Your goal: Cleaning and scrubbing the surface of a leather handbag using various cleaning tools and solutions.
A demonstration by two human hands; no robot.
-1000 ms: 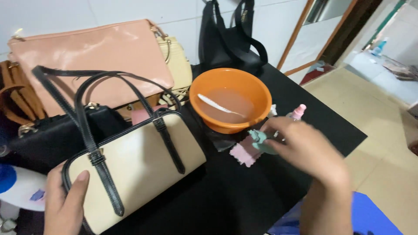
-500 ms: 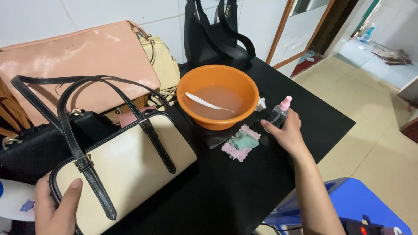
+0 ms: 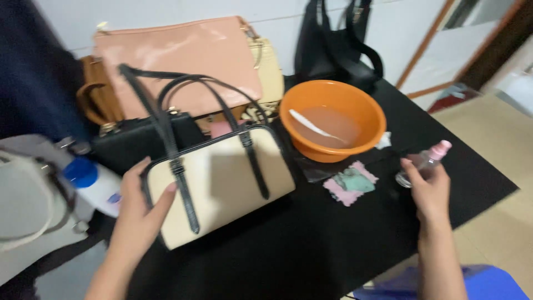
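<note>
blue stool (image 3: 494,283): cut off by bottom edge | spray bottle (image 3: 425,162): blurred

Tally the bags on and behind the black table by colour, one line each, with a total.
Cream with black straps: 1
Pink: 1
Black: 2, one behind the cream bag, one behind the basin
Brown: 1
Pale beige: 1
Total: 6

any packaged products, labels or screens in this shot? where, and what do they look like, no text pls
White bottle: left table edge, beside the left hand, lying on its side; blue cap, small bluish label patch.
Small clear spray bottle: right side of the black table, in the right hand; pink top, no label that can be made out.
No screens or signs in view.
</note>
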